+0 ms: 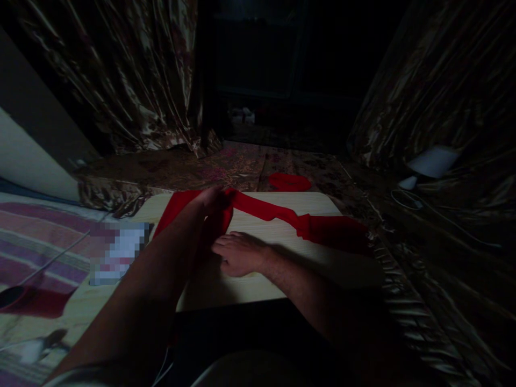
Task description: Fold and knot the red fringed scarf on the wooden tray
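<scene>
A red cloth lies across a small pale wooden table; a wide part covers the left side and a narrow strip runs to the right. At the table's far left, my left hand is closed on the cloth, its fingertips partly lost in shadow. My right hand rests palm down nearer to me, fingers stretched left along the cloth's lower edge, thumb apart. My left forearm hides part of the cloth. The strip's right end hangs near the table's right edge in the dark.
Another red piece of fabric lies just beyond the table. A pixelated flat item sits at the left, near a striped cover. At right stands a white lamp with its cord. Patterned curtains hang behind; the room is dark.
</scene>
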Motion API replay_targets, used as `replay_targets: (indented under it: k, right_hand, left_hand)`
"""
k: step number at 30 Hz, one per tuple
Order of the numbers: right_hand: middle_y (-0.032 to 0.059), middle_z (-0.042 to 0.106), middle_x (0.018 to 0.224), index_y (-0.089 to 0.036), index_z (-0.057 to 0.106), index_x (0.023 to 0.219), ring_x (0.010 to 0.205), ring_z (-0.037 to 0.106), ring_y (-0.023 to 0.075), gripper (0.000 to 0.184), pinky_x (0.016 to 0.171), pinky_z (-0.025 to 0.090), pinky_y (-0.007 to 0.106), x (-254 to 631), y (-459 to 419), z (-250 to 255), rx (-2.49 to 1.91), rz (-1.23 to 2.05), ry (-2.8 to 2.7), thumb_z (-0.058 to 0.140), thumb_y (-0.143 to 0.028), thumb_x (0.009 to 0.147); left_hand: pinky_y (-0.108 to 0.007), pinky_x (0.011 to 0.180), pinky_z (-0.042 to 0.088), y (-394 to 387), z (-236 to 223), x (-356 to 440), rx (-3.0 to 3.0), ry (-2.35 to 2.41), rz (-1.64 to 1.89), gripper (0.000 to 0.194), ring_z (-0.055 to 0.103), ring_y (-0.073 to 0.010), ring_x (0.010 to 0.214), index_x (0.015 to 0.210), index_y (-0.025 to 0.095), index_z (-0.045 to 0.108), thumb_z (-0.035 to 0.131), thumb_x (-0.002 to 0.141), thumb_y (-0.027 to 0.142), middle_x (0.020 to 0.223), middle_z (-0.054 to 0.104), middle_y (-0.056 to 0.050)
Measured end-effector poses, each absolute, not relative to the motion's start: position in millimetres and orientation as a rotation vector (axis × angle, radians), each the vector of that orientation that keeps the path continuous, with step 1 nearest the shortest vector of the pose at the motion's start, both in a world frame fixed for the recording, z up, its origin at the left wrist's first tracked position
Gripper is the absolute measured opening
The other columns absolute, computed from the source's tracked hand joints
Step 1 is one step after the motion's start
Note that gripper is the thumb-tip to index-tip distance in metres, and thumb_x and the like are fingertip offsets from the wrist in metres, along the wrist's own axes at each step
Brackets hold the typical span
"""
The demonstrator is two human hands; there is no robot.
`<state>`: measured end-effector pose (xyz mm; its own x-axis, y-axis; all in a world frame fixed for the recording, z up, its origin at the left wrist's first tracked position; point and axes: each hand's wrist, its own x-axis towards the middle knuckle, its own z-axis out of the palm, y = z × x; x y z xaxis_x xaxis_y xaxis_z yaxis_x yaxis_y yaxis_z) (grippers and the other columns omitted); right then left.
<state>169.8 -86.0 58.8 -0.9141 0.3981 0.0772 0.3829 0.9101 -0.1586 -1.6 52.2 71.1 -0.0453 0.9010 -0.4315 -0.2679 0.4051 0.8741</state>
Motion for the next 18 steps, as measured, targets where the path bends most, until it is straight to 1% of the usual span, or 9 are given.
replay_targets:
  k: [2,5,7,8,10,12,13,15,18]
  right_hand:
    - [0.0081,0.071,0.117,-0.019,0.066,0.117,0.108,0.063,0.0235,0.033,0.102,0.045,0.042,181,-86,69,-0.645,0.253,-2.954,0.061,-0.029,0.086]
    - [0.0061,0.075,0.1,-0.02,0.071,0.096,0.098,0.067,0.0239,0.02,0.105,0.04,0.045,199,-85,85,-0.793,0.221,-2.974,0.06,-0.036,0.088]
    - [0.0078,0.075,0.089,-0.019,0.072,0.086,0.093,0.069,0.025,0.028,0.106,0.038,0.047,208,-85,93,-0.949,0.157,-2.976,0.057,-0.042,0.092]
    - [0.0092,0.075,0.088,-0.018,0.072,0.086,0.092,0.069,0.0254,0.033,0.106,0.038,0.048,211,-86,95,-1.021,0.128,-2.957,0.055,-0.045,0.094]
    - [0.0119,0.075,0.098,-0.017,0.073,0.097,0.099,0.068,0.0258,0.038,0.103,0.04,0.045,214,-90,93,-1.076,0.104,-2.894,0.052,-0.049,0.097]
    - [0.0138,0.07,0.123,-0.017,0.068,0.12,0.115,0.063,0.0271,0.045,0.103,0.042,0.043,215,-98,83,-1.014,0.119,-2.843,0.055,-0.053,0.095]
    - [0.0143,0.063,0.136,-0.017,0.062,0.131,0.125,0.057,0.0282,0.053,0.105,0.041,0.044,216,-103,75,-0.97,0.132,-2.833,0.056,-0.055,0.094]
    - [0.0141,0.047,0.154,-0.018,0.048,0.148,0.141,0.042,0.03,0.068,0.113,0.034,0.049,219,-112,59,-0.919,0.165,-2.836,0.054,-0.06,0.094]
    - [0.012,0.034,0.163,-0.019,0.038,0.156,0.151,0.028,0.0287,0.072,0.121,0.022,0.053,231,-116,45,-0.928,0.249,-2.849,0.047,-0.059,0.097]
  left_hand:
    - [-0.031,0.071,0.058,52,71,-3,0.655,1.283,1.066,0.026,0.068,-0.0195,0.076,0.104,0.016,0.063,0.048,0.098,0.038,0.095,0.069,-0.009]
    - [-0.031,0.068,0.058,50,71,-3,0.66,1.28,1.062,0.025,0.066,-0.0192,0.073,0.101,0.017,0.062,0.049,0.098,0.038,0.09,0.068,-0.007]
    - [-0.031,0.065,0.058,47,71,-3,0.655,1.264,1.066,0.025,0.066,-0.0189,0.071,0.099,0.017,0.062,0.049,0.098,0.038,0.087,0.068,-0.007]
    - [-0.03,0.064,0.057,46,71,-2,0.649,1.252,1.073,0.025,0.066,-0.0186,0.071,0.099,0.017,0.062,0.049,0.098,0.038,0.087,0.068,-0.007]
    - [-0.029,0.061,0.057,43,70,-1,0.626,1.23,1.091,0.022,0.065,-0.0175,0.069,0.097,0.018,0.061,0.049,0.099,0.036,0.087,0.07,-0.007]
    - [-0.027,0.059,0.056,40,68,1,0.588,1.214,1.12,0.019,0.065,-0.0164,0.066,0.095,0.019,0.061,0.048,0.099,0.033,0.086,0.07,-0.006]
    - [-0.026,0.059,0.055,39,68,1,0.565,1.206,1.139,0.019,0.064,-0.016,0.065,0.094,0.019,0.06,0.048,0.099,0.032,0.084,0.07,-0.006]
    - [-0.026,0.058,0.055,37,65,3,0.514,1.188,1.187,0.018,0.064,-0.0154,0.064,0.092,0.02,0.06,0.049,0.099,0.032,0.081,0.07,-0.004]
    - [-0.025,0.06,0.055,33,60,7,0.441,1.151,1.271,0.017,0.064,-0.0142,0.063,0.089,0.02,0.058,0.05,0.098,0.031,0.078,0.069,-0.003]
